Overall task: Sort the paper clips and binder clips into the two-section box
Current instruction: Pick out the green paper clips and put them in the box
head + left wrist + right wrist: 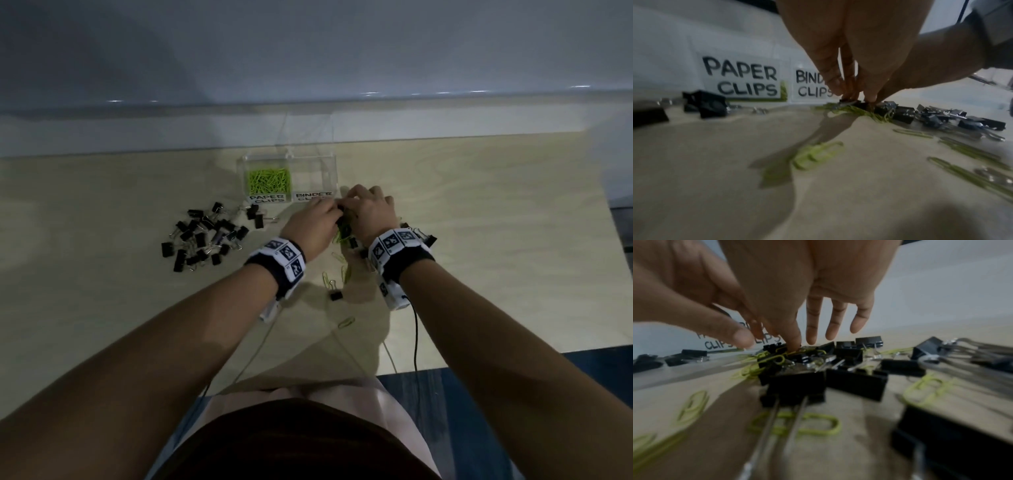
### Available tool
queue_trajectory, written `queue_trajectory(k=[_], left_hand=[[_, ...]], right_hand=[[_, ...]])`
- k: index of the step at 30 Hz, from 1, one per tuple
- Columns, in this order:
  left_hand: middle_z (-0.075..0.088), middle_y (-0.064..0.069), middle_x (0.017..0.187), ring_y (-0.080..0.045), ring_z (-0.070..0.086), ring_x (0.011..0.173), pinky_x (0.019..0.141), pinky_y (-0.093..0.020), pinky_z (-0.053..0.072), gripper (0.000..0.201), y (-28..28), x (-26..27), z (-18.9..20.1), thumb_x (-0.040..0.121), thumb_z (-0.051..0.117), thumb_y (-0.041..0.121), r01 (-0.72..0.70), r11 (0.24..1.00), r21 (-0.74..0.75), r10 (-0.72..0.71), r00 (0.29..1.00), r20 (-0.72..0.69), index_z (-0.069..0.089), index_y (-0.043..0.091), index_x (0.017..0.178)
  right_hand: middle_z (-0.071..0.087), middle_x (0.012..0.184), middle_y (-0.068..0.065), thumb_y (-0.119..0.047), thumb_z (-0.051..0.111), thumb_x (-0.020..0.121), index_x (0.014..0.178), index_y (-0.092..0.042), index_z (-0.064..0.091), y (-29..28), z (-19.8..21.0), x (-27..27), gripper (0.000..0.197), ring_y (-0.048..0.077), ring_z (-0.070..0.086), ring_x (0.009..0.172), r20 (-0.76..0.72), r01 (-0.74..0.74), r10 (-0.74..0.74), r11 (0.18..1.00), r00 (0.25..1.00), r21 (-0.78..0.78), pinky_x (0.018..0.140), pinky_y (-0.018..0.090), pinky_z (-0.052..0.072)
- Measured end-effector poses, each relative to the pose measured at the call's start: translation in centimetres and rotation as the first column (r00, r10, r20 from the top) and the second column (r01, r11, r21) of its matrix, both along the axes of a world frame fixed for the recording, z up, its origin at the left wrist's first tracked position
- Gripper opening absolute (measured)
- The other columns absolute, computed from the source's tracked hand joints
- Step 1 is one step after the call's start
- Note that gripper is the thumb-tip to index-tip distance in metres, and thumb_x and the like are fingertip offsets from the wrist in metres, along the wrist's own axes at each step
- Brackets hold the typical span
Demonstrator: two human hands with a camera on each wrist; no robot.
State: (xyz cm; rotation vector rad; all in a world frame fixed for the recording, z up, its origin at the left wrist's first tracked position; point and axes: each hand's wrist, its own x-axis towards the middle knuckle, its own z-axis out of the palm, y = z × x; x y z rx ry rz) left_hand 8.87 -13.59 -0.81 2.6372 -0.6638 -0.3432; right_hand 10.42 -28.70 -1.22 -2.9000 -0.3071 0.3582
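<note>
Green paper clips (774,359) and black binder clips (856,382) lie tangled in a mixed heap on the desk (479,212), just near of the clear two-section box (289,178) and a little to its right. Both my hands work at the far end of that heap. My left hand (313,224) has its fingertips (846,94) bunched down on a binder clip atop the green tangle; whether that grip actually pinches it, I cannot tell. My right hand (368,209) pokes its forefinger (791,337) and thumb into the heap, the other three fingers spread straight and free; whether that grip has closed on anything I cannot tell either.

The box's left section, labelled PAPER CLIPS (742,78), holds a bed of green paper clips (269,180); its right section carries the label BINDER CLIPS (313,197), partly hidden by my hands, and I cannot make out any contents.

Loose green paper clips (346,322) are scattered on the desk nearer me, with a single binder clip (335,295) among them. Well to the left sits a separate pile of black binder clips (205,236).
</note>
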Motion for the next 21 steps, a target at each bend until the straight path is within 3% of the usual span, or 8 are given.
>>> queue_trajectory(k=[2, 5, 11, 14, 16, 18, 21], left_hand=[[0.053, -0.011, 0.123, -0.030, 0.044, 0.115, 0.089, -0.047, 0.047, 0.032, -0.7, -0.3, -0.6, 0.089, 0.054, 0.016, -0.040, 0.999, 0.003, 0.040, 0.998, -0.050, 0.058, 0.005, 0.118], [0.057, -0.011, 0.118, -0.029, 0.046, 0.112, 0.091, -0.045, 0.045, 0.031, -1.1, -0.5, -0.9, 0.087, 0.058, 0.018, -0.048, 0.999, -0.012, 0.047, 0.997, -0.054, 0.059, 0.006, 0.116], [0.058, -0.013, 0.114, -0.029, 0.049, 0.107, 0.091, -0.038, 0.041, 0.033, 0.0, -1.2, -1.0, 0.085, 0.061, 0.020, 0.003, 0.997, -0.081, -0.007, 0.999, -0.045, 0.058, 0.006, 0.115], [0.057, -0.016, 0.113, -0.031, 0.050, 0.104, 0.090, -0.040, 0.044, 0.037, 1.1, -1.8, -0.4, 0.085, 0.060, 0.018, 0.004, 0.993, -0.117, -0.010, 0.999, -0.050, 0.055, 0.005, 0.119], [0.055, -0.010, 0.117, -0.024, 0.049, 0.106, 0.091, -0.034, 0.044, 0.039, 2.0, -2.2, 0.4, 0.086, 0.058, 0.019, -0.065, 0.985, -0.159, 0.054, 0.996, -0.074, 0.051, 0.010, 0.123], [0.052, -0.004, 0.121, -0.017, 0.048, 0.108, 0.093, -0.029, 0.040, 0.038, 3.6, -2.5, 0.9, 0.088, 0.057, 0.018, -0.191, 0.960, -0.205, 0.170, 0.979, -0.112, 0.049, 0.014, 0.125], [0.048, -0.007, 0.121, -0.017, 0.049, 0.105, 0.092, -0.029, 0.043, 0.036, 6.5, -3.3, 0.8, 0.086, 0.060, 0.017, -0.333, 0.917, -0.217, 0.320, 0.943, -0.097, 0.050, 0.012, 0.121]], right_hand=[[0.055, 0.116, 0.001, -0.020, 0.056, 0.087, 0.119, -0.030, 0.060, -0.5, -0.1, -0.4, 0.034, 0.030, 0.044, 0.108, 0.029, -0.027, 0.027, 1.000, 0.999, 0.008, 0.086, 0.045, 0.037], [0.059, 0.113, 0.003, -0.016, 0.058, 0.083, 0.115, -0.022, 0.062, -1.1, -0.3, -1.0, 0.033, 0.031, 0.048, 0.105, 0.036, -0.053, 0.051, 0.997, 0.998, 0.050, 0.085, 0.045, 0.038], [0.066, 0.090, 0.007, -0.004, 0.053, 0.077, 0.094, -0.013, 0.065, -0.7, -0.4, -1.1, 0.022, 0.031, 0.059, 0.087, 0.035, -0.090, 0.086, 0.989, 0.996, 0.117, 0.079, 0.041, 0.043], [0.063, 0.100, 0.005, -0.009, 0.054, 0.080, 0.107, -0.017, 0.060, -0.3, 0.1, -1.0, 0.028, 0.029, 0.057, 0.096, -0.025, -0.128, 0.130, 0.989, 0.991, 0.076, 0.086, 0.043, 0.040], [0.059, 0.109, 0.003, -0.015, 0.058, 0.082, 0.119, -0.025, 0.056, -0.3, 0.3, -1.1, 0.038, 0.027, 0.053, 0.102, -0.068, -0.153, 0.155, 0.987, 0.986, 0.044, 0.090, 0.045, 0.038], [0.055, 0.110, 0.002, -0.016, 0.061, 0.083, 0.120, -0.030, 0.055, -0.4, 0.3, -1.3, 0.040, 0.026, 0.050, 0.104, -0.084, -0.172, 0.171, 0.985, 0.982, -0.004, 0.090, 0.046, 0.038], [0.051, 0.111, 0.003, -0.016, 0.062, 0.081, 0.115, -0.021, 0.053, -0.9, 0.2, -1.3, 0.035, 0.026, 0.048, 0.106, -0.092, -0.169, 0.163, 0.984, 0.982, -0.063, 0.089, 0.045, 0.037]])
